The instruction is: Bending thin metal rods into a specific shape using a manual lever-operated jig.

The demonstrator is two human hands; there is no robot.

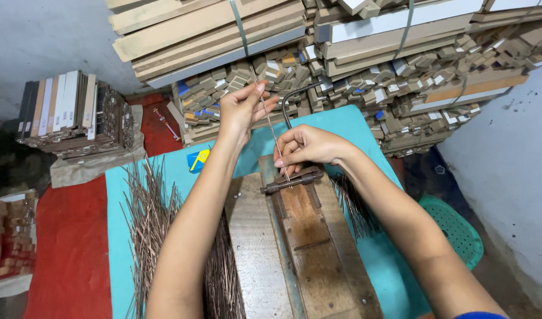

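My left hand (242,109) pinches the upper end of a thin metal wire (271,127) that runs slanting down to a rusty metal jig (291,181) on a wooden block (309,236). My right hand (309,146) grips the same wire low down, just above the jig's crossbar. A dark bent crank handle (294,94) rises behind my right hand.
Heaps of copper-coloured wires (147,218) lie on the teal table (117,236) to the left; more wires (354,204) lie at the right. Bundled wood strips (365,53) are stacked behind. A green plastic stool (457,227) stands right. A yellow-blue packet (197,159) lies on the table.
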